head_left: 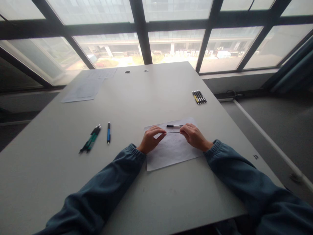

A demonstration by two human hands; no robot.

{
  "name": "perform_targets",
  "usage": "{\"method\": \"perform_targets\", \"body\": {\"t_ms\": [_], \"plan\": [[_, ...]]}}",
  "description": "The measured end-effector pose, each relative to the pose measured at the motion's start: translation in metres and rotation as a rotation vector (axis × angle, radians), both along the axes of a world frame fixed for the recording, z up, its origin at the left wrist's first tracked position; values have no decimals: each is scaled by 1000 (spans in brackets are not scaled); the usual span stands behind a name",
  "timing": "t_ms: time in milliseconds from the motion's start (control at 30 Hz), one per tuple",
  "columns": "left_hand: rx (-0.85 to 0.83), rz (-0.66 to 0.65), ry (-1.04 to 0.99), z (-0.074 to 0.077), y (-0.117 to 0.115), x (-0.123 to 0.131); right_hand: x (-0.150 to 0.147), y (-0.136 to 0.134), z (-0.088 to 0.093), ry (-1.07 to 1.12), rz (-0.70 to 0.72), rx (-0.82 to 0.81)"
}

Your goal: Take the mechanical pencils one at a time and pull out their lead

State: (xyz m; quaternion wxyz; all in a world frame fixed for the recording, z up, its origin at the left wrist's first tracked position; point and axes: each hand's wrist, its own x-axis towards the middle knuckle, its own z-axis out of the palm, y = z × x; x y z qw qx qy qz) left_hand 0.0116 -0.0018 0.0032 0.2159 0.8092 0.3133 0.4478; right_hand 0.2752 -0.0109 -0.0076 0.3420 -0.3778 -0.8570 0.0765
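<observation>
Between my two hands a thin dark stick, which looks like a pen refill (173,132), is stretched level above a white sheet of paper (168,156). My left hand (153,138) pinches its left end with thumb and fingers. At its right end, the fingertips of my right hand (193,135) are closed on it. Just beyond the refill lies a pen with a black end and a whitish barrel (174,126); its right end is partly hidden by my right hand. Faint marks show on the paper.
Left of the paper lie a blue pen (109,133) and several dark and green pens (91,139). A row of several black pens (199,97), one with yellow, sits near the right edge. Paper sheets (85,86) lie at the far left of the white table (146,98), before windows.
</observation>
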Motion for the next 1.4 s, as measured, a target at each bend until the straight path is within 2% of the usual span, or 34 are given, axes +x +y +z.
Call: {"method": "perform_targets", "body": {"t_ms": [400,1033,1400], "plan": [[44,-11,-6,-2,1,1,-1,0,1,-35,23,83],[122,-91,29,-1,2,1,-11,-8,9,-37,158,100],[137,-98,51,0,1,2,-11,-7,8,-28,161,89]]}}
